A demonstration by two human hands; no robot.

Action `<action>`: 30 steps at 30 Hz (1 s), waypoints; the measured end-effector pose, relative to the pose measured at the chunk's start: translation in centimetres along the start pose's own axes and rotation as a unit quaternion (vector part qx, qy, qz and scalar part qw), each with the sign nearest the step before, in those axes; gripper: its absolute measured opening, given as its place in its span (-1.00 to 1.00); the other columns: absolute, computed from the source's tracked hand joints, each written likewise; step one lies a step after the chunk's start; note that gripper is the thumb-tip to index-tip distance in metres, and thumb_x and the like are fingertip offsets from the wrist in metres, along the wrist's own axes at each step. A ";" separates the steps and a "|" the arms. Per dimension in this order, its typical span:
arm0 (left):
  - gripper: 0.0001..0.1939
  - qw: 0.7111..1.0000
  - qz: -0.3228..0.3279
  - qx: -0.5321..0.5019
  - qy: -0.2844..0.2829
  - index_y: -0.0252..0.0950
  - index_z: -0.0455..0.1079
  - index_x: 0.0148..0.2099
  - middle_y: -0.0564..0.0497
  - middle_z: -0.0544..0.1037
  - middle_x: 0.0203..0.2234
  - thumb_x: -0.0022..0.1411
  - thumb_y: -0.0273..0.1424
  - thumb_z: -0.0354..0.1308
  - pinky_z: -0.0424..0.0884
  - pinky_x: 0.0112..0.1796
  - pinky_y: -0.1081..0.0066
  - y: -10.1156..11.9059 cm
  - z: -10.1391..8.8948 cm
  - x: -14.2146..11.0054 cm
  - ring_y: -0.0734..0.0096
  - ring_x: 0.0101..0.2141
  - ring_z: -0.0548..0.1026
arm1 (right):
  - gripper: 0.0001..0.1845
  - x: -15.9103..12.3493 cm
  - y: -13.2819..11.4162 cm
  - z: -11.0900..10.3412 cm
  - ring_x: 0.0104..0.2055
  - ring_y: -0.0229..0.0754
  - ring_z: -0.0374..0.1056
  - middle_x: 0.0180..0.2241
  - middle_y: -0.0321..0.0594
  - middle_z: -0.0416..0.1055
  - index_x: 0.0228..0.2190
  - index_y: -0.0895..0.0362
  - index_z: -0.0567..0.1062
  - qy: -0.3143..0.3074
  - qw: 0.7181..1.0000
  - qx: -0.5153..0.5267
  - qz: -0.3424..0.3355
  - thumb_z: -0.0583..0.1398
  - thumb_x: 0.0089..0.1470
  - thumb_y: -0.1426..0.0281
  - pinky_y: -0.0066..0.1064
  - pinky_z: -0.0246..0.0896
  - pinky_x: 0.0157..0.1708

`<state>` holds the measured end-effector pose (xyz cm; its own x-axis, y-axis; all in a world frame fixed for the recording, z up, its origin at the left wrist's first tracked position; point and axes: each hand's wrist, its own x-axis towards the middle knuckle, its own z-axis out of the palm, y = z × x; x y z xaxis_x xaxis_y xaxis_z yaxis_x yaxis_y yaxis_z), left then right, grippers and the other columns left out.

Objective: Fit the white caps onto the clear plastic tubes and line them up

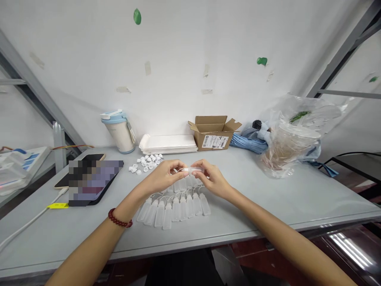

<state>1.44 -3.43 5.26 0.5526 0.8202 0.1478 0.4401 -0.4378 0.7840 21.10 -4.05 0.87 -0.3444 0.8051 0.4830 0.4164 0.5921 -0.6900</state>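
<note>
A small translucent plastic bottle (196, 169) lies sideways between my two hands above the table. My left hand (163, 174) pinches its white top end (186, 169), where a thin tube or loop shows near the fingers. My right hand (214, 180) is closed on the bottle's body, with thumb and index finger along it. Beneath the hands, several similar bottles (175, 209) lie in a front row, thin curved tubes at their tops. Another row (181, 185) behind is partly hidden by my hands. Small white caps (148, 161) are heaped left of centre.
Along the wall stand a tumbler (118, 131), a flat white stack (169, 143) and an open cardboard box (212, 135). Blue cloth (250, 143) and a plastic bag with a container (293, 139) lie right. Phones (95, 184) and a white cable (32, 218) lie left.
</note>
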 end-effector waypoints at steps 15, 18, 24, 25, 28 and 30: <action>-0.63 0.998 -0.010 -0.066 0.008 -0.34 0.41 -0.38 0.00 0.49 -0.49 0.24 -0.15 0.00 0.31 -0.41 0.45 -0.3 0.5 0.2 0.45 -0.46 0.40 | -0.82 0.1 -0.4 -0.8 -0.43 -0.31 0.31 -0.39 -0.24 0.45 -0.28 0.15 0.42 0.007 0.999 0.049 0.006 0.16 0.09 0.32 -0.49 0.20 -0.48; -0.65 0.997 -0.018 -0.074 0.002 -0.33 0.41 -0.38 0.02 0.49 -0.50 0.23 -0.15 0.01 0.32 -0.42 0.46 -0.3 0.4 0.2 0.47 -0.49 0.38 | -0.81 0.1 -0.2 -0.7 -0.42 -0.30 0.32 -0.35 -0.22 0.46 -0.26 0.15 0.43 0.015 0.999 0.041 0.000 0.17 0.08 0.31 -0.48 0.22 -0.48; -0.55 0.994 -0.052 -0.098 0.011 -0.34 0.35 -0.52 -0.02 0.48 -0.53 0.24 -0.11 -0.02 0.32 -0.45 0.46 -0.7 0.5 0.4 0.46 -0.49 0.38 | -0.72 0.1 -0.1 -0.7 -0.34 -0.24 0.33 -0.26 -0.16 0.48 -0.15 0.13 0.46 0.023 0.999 0.022 -0.009 0.12 0.12 0.30 -0.44 0.24 -0.43; -0.56 0.993 -0.050 -0.104 0.014 -0.33 0.35 -0.51 -0.02 0.48 -0.52 0.23 -0.11 -0.01 0.32 -0.45 0.46 -0.8 0.6 0.5 0.46 -0.49 0.39 | -0.72 0.1 -0.1 -0.7 -0.37 -0.25 0.32 -0.28 -0.17 0.48 -0.16 0.13 0.48 0.022 0.999 0.025 -0.002 0.11 0.12 0.29 -0.44 0.22 -0.44; -0.61 0.994 -0.038 -0.098 0.034 -0.33 0.38 -0.45 -0.01 0.50 -0.50 0.23 -0.13 0.00 0.33 -0.42 0.45 -1.0 0.9 0.6 0.46 -0.49 0.39 | -0.70 0.2 0.0 -0.7 -0.46 -0.29 0.26 -0.39 -0.20 0.45 -0.22 0.17 0.51 0.019 0.998 0.045 0.025 0.11 0.12 0.26 -0.46 0.15 -0.49; -0.65 0.996 -0.032 -0.075 0.044 -0.34 0.39 -0.42 -0.01 0.51 -0.49 0.22 -0.17 0.01 0.33 -0.39 0.44 -1.0 1.1 0.6 0.45 -0.47 0.40 | -0.68 0.2 0.0 -0.7 -0.51 -0.32 0.19 -0.46 -0.23 0.40 -0.24 0.19 0.52 0.014 0.997 0.062 0.042 0.11 0.11 0.24 -0.47 0.09 -0.53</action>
<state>2.08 -2.92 3.94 0.4591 0.8769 0.1423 0.3577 -0.3291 0.8739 21.60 -3.87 1.35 -0.2890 0.8536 0.4335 0.3358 0.5144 -0.7891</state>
